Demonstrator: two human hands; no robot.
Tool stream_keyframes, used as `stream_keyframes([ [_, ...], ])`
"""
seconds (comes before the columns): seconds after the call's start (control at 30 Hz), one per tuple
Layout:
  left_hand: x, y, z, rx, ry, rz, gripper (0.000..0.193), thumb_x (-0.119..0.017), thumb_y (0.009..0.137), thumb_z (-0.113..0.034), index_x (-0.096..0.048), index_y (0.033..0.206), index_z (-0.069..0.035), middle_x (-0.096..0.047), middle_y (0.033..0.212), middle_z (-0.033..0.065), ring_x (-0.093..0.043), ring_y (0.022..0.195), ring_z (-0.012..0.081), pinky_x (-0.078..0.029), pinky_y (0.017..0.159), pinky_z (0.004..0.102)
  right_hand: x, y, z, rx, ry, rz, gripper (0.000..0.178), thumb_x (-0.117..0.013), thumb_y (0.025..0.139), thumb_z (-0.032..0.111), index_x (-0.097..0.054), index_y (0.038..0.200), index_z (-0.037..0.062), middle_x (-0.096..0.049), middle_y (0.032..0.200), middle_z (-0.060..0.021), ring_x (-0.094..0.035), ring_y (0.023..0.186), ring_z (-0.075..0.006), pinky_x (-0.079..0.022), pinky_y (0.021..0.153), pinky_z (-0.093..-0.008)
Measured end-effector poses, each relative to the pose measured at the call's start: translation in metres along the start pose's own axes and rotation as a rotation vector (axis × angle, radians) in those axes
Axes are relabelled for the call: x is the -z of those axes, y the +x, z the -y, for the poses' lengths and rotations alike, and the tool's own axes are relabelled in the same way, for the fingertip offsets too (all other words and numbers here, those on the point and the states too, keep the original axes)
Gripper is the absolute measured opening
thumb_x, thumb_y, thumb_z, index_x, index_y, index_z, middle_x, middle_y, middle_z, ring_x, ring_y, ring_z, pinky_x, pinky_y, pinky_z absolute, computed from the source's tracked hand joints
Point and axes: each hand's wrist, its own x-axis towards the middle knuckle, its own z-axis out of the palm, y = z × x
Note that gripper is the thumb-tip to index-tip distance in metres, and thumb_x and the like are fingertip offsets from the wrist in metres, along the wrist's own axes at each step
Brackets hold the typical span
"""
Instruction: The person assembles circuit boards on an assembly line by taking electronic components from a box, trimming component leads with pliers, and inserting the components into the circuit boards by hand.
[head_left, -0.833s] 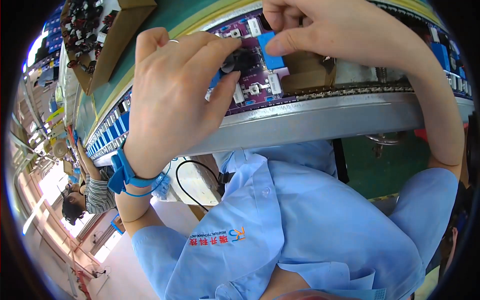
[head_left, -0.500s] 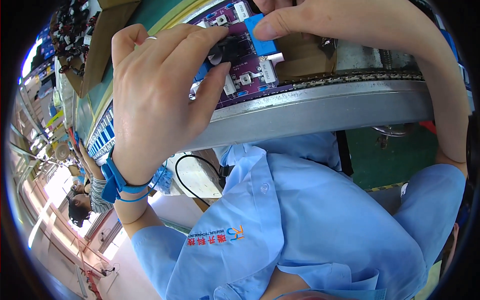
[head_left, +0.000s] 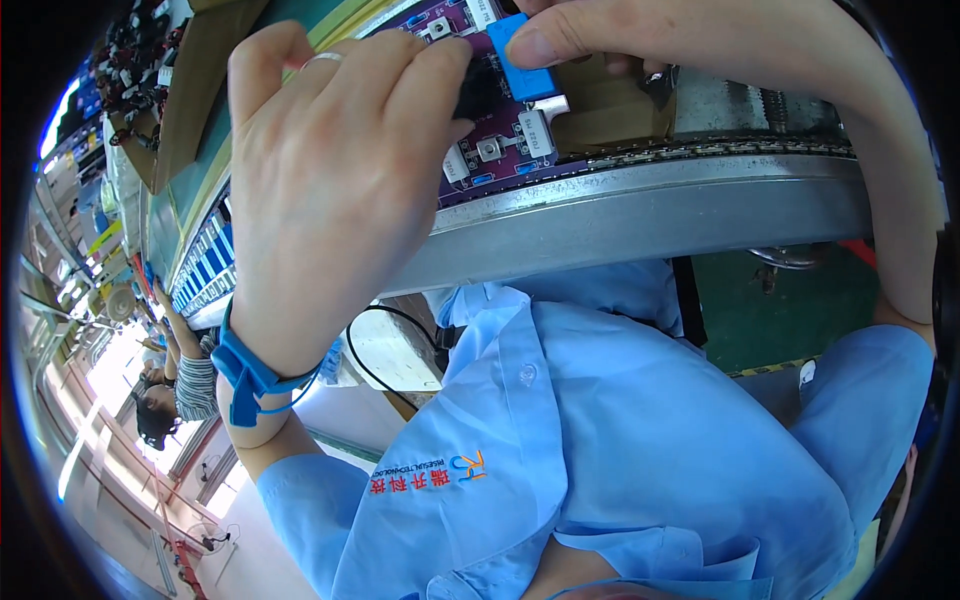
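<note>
A purple circuit board lies at the inner edge of a metal-railed line, carrying white block-shaped parts and small blue ones. My left hand arches over its left half, fingers curled and closed around a black component. Most of that component, and whatever lies beneath the palm, is hidden. With its thumb, my right hand presses on a blue rectangular block component at the board's right side. The other right fingers are bent behind it, partly out of the picture.
A curved metal rail with a chain runs along my side of the board. Brown cardboard lies right of the board. An open carton and a pile of small parts are far left. Another person works beyond.
My left hand has rolled over and its fingers have drawn in, covering more of the black component. The board and the blue block appear slightly higher; my right thumb stays on the block.
</note>
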Motion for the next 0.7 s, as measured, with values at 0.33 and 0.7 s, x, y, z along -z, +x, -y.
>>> stream_keyframes([
  [0.33,0.012,0.013,-0.003,0.021,-0.037,-0.082,0.032,-0.077,0.065,-0.015,-0.065,0.095,-0.012,-0.062,0.082,0.0042,-0.059,0.083,0.0241,-0.037,0.083,0.0425,-0.027,0.015,-0.019,0.120,0.254,-0.212,0.022,-0.069,0.084,0.012,-0.048,0.086,0.0055,-0.050,0.065,0.0016,-0.046,0.058,-0.0057,-0.038,0.050,-0.0230],
  [0.7,0.007,-0.015,0.056,0.327,-0.167,-0.397,0.029,-0.075,0.075,-0.015,-0.064,0.102,-0.015,-0.064,0.103,0.0010,-0.058,0.103,0.0218,-0.030,0.093,0.0419,-0.011,0.007,-0.023,0.033,0.359,-0.138,0.020,-0.066,0.089,0.014,-0.050,0.088,0.0015,-0.057,0.072,-0.0033,-0.054,0.063,-0.0087,-0.044,0.057,-0.0248],
])
